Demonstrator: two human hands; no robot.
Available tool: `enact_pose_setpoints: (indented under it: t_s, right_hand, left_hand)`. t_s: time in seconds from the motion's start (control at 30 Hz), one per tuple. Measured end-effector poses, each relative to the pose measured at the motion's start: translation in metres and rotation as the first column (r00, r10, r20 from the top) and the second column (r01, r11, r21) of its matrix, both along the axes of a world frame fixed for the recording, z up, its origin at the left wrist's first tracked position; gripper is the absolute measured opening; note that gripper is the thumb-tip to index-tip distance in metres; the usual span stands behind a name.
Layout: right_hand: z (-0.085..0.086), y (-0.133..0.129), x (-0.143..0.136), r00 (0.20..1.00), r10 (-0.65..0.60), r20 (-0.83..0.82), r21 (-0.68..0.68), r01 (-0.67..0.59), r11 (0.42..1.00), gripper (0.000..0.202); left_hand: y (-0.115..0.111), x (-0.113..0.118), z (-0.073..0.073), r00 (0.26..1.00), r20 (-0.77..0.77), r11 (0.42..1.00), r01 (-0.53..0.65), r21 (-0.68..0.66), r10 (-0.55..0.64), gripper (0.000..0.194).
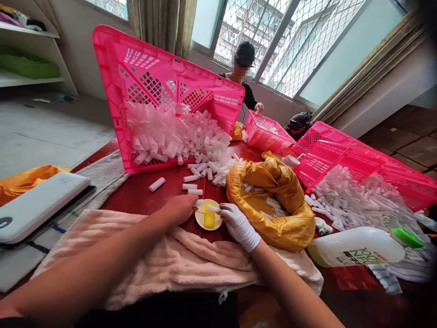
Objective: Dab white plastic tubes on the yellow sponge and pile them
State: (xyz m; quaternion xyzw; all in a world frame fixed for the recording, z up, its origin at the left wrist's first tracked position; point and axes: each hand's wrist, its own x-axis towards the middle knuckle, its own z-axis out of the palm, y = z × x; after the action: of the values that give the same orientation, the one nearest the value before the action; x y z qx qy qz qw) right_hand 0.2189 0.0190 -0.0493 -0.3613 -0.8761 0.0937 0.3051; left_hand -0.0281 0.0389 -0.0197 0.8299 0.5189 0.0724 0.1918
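Over a small white dish (200,220) with a yellow block (209,217) in it, my two hands face each other. My bare left hand (184,208) is closed at the dish's left edge, its fingertips pinching a small white piece. My right hand (237,223), in a white glove, has its fingers together at the right edge, closed on a white tube (213,208) that lies over the yellow block. A thin brownish line shows between the hands. Short white tubes (189,186) lie just behind the dish. A pink towel (191,264) is spread under my forearms.
A tipped pink basket (170,61) spills white tubes behind the dish. To the right are a yellow sack (290,228) with tubes, a white bottle (362,246) and another pink basket (341,155). A white power bank (44,200) lies left. A person (244,68) sits across the table.
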Motion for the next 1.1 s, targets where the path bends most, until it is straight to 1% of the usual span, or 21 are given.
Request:
enact_pose_setpoints:
  t_s: [0.07,0.17,0.2,0.3,0.33,0.37,0.47,0.53,0.63,0.73,0.8,0.83,0.87,0.9,0.93,0.97,1.0,1.03,1.07,1.1]
  right_hand:
    - [0.003,-0.003,0.0,1.0,-0.007,0.002,0.023,0.007,1.0,0.028]
    - [0.007,-0.006,-0.003,0.997,-0.078,-0.007,0.056,0.079,0.995,0.031]
    - [0.009,-0.007,-0.003,0.998,-0.06,0.019,0.071,0.058,0.996,0.03]
    - [0.017,-0.012,-0.003,0.987,0.097,0.13,0.089,-0.109,0.99,0.028]
    - [0.019,-0.014,-0.002,0.982,0.122,0.146,0.085,-0.135,0.987,0.028]
    - [0.02,-0.015,-0.001,0.983,0.115,0.143,0.08,-0.127,0.989,0.027]
    - [0.019,-0.017,0.0,0.991,0.003,0.134,0.076,-0.013,0.997,0.03]
    - [0.015,-0.018,0.0,0.984,-0.028,0.174,0.108,0.009,0.994,0.029]
    - [0.011,-0.023,0.002,0.962,0.008,0.273,0.176,-0.058,0.983,0.024]
    - [0.013,-0.033,0.001,0.949,0.084,0.305,0.178,-0.144,0.974,0.024]
    - [0.016,-0.04,-0.004,0.965,0.138,0.222,0.136,-0.171,0.976,0.024]
    - [0.016,-0.042,-0.008,0.98,0.147,0.134,0.105,-0.162,0.981,0.024]
    - [0.016,-0.044,-0.012,0.991,0.131,0.009,0.068,-0.131,0.989,0.024]
    - [0.015,-0.044,-0.018,0.985,0.078,-0.153,0.018,-0.076,0.997,0.024]
    - [0.014,-0.043,-0.023,0.944,-0.009,-0.331,-0.055,-0.009,0.998,0.024]
    - [0.012,-0.041,-0.028,0.863,-0.118,-0.491,-0.155,0.047,0.987,0.023]
    - [0.011,-0.039,-0.033,0.757,-0.232,-0.611,-0.266,0.08,0.961,0.023]
    - [0.01,-0.036,-0.037,0.654,-0.331,-0.68,-0.369,0.085,0.925,0.024]
    - [0.009,-0.033,-0.04,0.578,-0.407,-0.707,-0.455,0.069,0.888,0.025]
    - [0.01,-0.032,-0.042,0.538,-0.452,-0.711,-0.513,0.042,0.857,0.026]
  left_hand:
    - [-0.001,0.0,0.0,1.0,-0.003,1.0,0.01,0.012,-0.01,0.024]
    - [-0.002,0.001,-0.002,1.0,-0.016,1.0,-0.002,0.025,0.002,0.024]
    - [-0.002,0.001,-0.003,1.0,-0.021,0.999,-0.008,0.034,0.008,0.023]
    - [-0.002,0.001,-0.004,0.999,-0.033,0.999,0.0,0.055,0.002,0.023]
    - [-0.002,0.001,-0.004,0.999,-0.037,0.998,0.009,0.059,-0.007,0.022]
    - [-0.002,0.001,-0.004,0.999,-0.041,0.998,0.014,0.061,-0.011,0.022]
    - [-0.001,0.001,-0.004,0.999,-0.045,0.998,0.006,0.067,-0.003,0.022]
    - [-0.001,0.001,-0.004,0.999,-0.037,0.997,0.002,0.075,0.001,0.023]
    - [-0.001,0.001,-0.004,0.999,-0.044,0.997,0.003,0.072,0.0,0.022]
    - [-0.001,0.002,-0.001,0.998,-0.06,0.999,-0.024,0.042,0.026,0.022]
    - [-0.002,0.002,0.002,0.997,-0.057,0.999,-0.048,0.021,0.049,0.024]
    - [-0.002,0.003,0.004,0.997,-0.054,0.998,-0.054,0.016,0.055,0.023]
    - [-0.003,0.003,0.005,0.997,-0.049,0.998,-0.055,0.023,0.056,0.022]
    - [-0.004,0.002,0.006,0.998,-0.039,0.998,-0.05,0.043,0.052,0.021]
    - [-0.005,0.002,0.007,0.999,-0.024,0.997,-0.039,0.073,0.041,0.021]
    - [-0.006,0.002,0.007,1.0,-0.004,0.994,-0.023,0.104,0.024,0.021]
    - [-0.007,0.002,0.007,1.0,0.021,0.991,-0.005,0.136,0.002,0.021]
    - [-0.009,0.002,0.007,0.999,0.049,0.987,0.013,0.161,-0.022,0.021]
    - [-0.01,0.002,0.007,0.996,0.075,0.984,0.034,0.176,-0.047,0.022]
    - [-0.011,0.002,0.007,0.993,0.092,0.982,0.054,0.183,-0.072,0.021]
